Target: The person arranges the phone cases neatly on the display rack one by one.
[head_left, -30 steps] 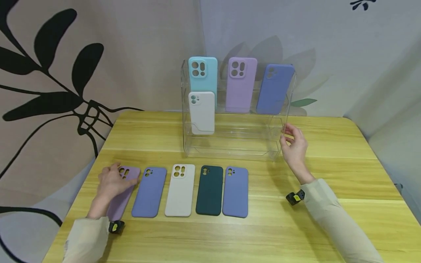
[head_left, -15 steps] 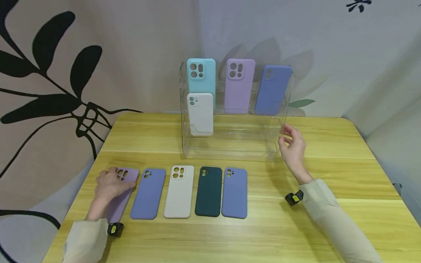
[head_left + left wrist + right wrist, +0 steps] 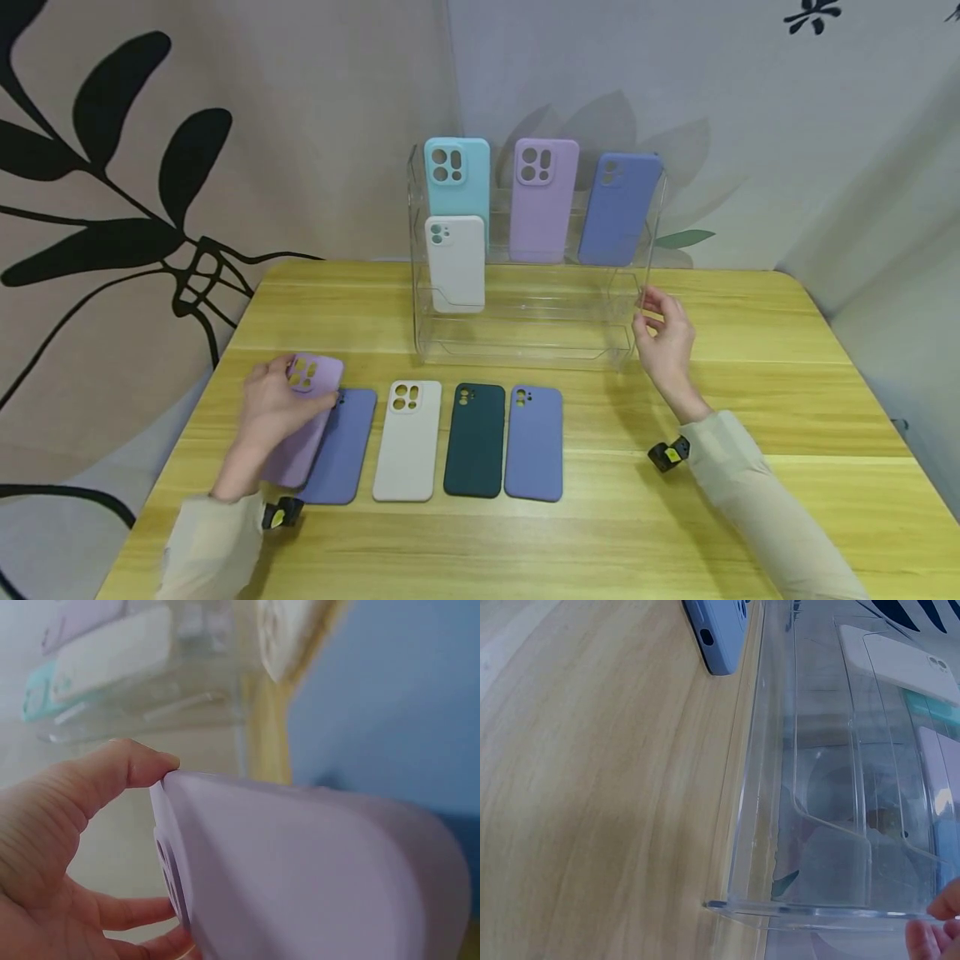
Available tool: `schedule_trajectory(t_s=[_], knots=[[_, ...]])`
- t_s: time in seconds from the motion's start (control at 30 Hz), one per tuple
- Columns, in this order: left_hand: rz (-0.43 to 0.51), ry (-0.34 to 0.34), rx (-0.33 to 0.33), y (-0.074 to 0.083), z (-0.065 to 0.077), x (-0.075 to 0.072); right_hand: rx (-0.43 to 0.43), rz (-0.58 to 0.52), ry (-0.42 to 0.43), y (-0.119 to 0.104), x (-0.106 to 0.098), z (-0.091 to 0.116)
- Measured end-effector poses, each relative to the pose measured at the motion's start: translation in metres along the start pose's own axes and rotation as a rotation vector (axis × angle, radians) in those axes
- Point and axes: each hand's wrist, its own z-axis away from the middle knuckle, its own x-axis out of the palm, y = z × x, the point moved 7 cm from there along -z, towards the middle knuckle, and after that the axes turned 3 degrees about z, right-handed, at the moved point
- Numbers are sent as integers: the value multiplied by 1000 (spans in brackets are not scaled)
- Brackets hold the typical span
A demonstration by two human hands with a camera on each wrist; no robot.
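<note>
The left hand (image 3: 268, 402), fingers pinching the purple phone case (image 3: 302, 442) by its edges, has just raised it off the table (image 3: 600, 542), partly over the neighbouring blue case (image 3: 339, 462), so the pick-up seems made, while the right hand (image 3: 667, 343) pinches the clear rack (image 3: 525, 345) at its side.

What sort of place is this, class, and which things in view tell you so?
Probably an indoor display or filming corner, perhaps shop-like: a clear plastic display stand holds phone cases, more lie in a row on the wood-grain table, and a leaf-patterned backdrop rises behind.
</note>
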Motion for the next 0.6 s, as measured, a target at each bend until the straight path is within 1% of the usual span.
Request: schedule_trajectory(t_s=[0.2,0.43,0.6], knots=[[74,9,72,34,-3,7,8,3,-2,1,0,0],[168,21,104,70,-10,21,-3,-2,8,2,0,0],[219,47,167,99,-13,29,-6,-10,5,2,1,1]])
